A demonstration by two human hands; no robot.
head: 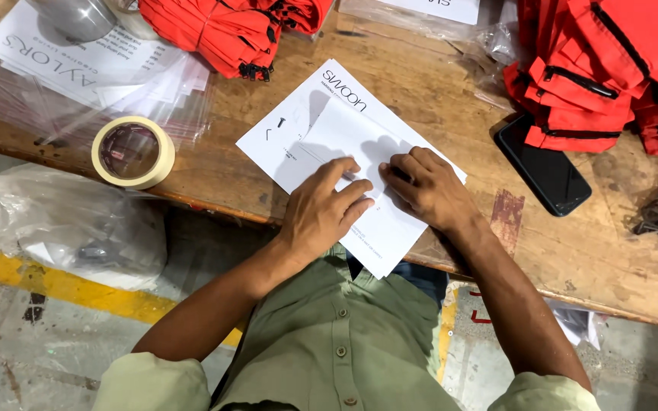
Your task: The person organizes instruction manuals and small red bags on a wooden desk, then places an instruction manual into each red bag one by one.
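A white printed paper sheet (321,129) lies on the wooden table (436,84), partly folded over itself. My left hand (321,213) presses flat on the folded part with fingers spread toward the crease. My right hand (424,186) rests on the same sheet at its right edge, fingertips pinching or pressing the fold. Both hands meet near the sheet's middle. The lower corner of the paper hangs over the table's front edge.
A roll of masking tape (132,151) sits at the left. Clear plastic bags with printed sheets (93,68) lie behind it. Red folded garments are stacked at the top middle (222,30) and at the right (611,68). A black phone (544,164) lies to the right.
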